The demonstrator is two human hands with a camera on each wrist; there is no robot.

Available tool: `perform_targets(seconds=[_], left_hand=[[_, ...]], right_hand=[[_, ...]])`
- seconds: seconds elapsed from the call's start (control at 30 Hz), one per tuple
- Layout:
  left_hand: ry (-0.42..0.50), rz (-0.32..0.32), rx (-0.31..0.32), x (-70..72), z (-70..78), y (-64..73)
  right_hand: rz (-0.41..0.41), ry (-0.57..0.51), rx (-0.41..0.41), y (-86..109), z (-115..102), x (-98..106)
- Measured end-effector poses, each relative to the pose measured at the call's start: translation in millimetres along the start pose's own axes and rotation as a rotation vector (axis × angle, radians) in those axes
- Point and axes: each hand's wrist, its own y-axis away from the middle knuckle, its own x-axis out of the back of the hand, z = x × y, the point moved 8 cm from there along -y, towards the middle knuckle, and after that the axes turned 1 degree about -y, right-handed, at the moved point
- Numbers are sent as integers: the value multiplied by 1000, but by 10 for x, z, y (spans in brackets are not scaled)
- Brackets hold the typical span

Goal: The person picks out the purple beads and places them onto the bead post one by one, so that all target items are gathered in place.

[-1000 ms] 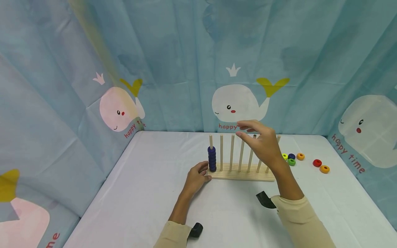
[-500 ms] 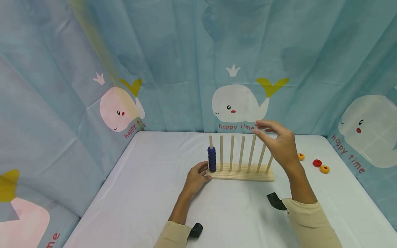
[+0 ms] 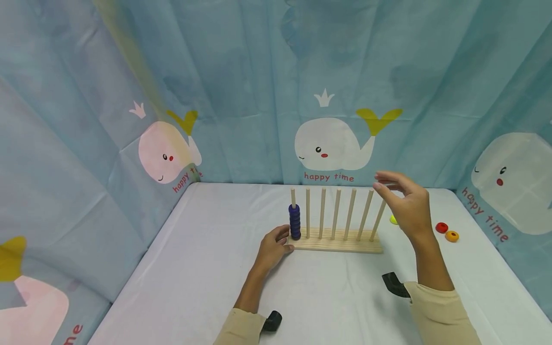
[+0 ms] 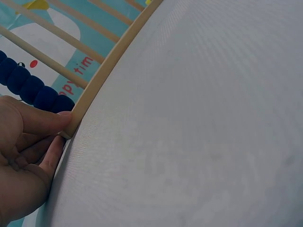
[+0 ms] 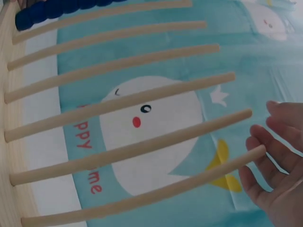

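Note:
A wooden peg rack [image 3: 338,246] with a row of upright pegs stands on the table. Dark blue beads [image 3: 295,222] are stacked on its leftmost peg; the other pegs are bare. My left hand [image 3: 272,248] grips the left end of the base, with the thumb [image 4: 49,120] on one face and fingers partly hidden on the other. My right hand [image 3: 407,206] is raised at the top of the rightmost peg [image 3: 378,220], holding nothing, its fingers loosely bent. In the right wrist view, that peg's tip overlaps the right hand's fingers [image 5: 267,165].
A red bead [image 3: 442,227] and an orange bead [image 3: 452,236] lie on the white table [image 3: 207,239] to the right. A yellow bead [image 3: 393,220] shows partly behind the right hand. A blue curtain [image 3: 250,72] with whale prints hangs behind the table.
My right hand has moved rightward along the peg tops, from the middle pegs to the rightmost one. It now hides several beads behind it. My left hand stays on the base.

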Motion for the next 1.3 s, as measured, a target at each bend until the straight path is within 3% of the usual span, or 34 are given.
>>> perform_targets(seconds=[0.8,1.3], left_hand=[[-33,-14,14,-9,-2,2],[-50,-14,10,-2,-12,-4]], right_hand=[[65,95,-191,152,493,332],[33,153,-355,217,987,466]])
